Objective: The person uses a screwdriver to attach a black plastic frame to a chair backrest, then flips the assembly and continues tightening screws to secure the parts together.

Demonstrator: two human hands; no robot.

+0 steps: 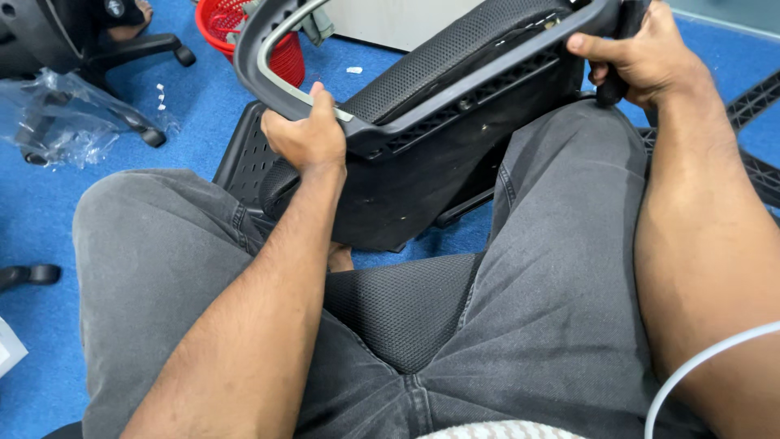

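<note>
Both hands clamped on a chair frame point(455, 77) held over the lap.

At 9 o'clock, plastic wrap point(61, 118) crumpled on the blue floor point(187, 89) beside a chair base point(122, 49); at 11 o'clock, a red basket point(280, 53). Left hand point(307, 134), just left of centre, closed around the grey rim of the frame, thumb on top. Frame itself at 12 o'clock, tilted, black mesh pad up, running from the left hand up to the right. Below it a black seat point(398, 309), between grey-trousered knees. Right hand point(642, 57), at 1 o'clock, wrapped tight on the frame's far end, forefinger laid along the edge. White cable point(699, 366) at 5 o'clock.
</note>
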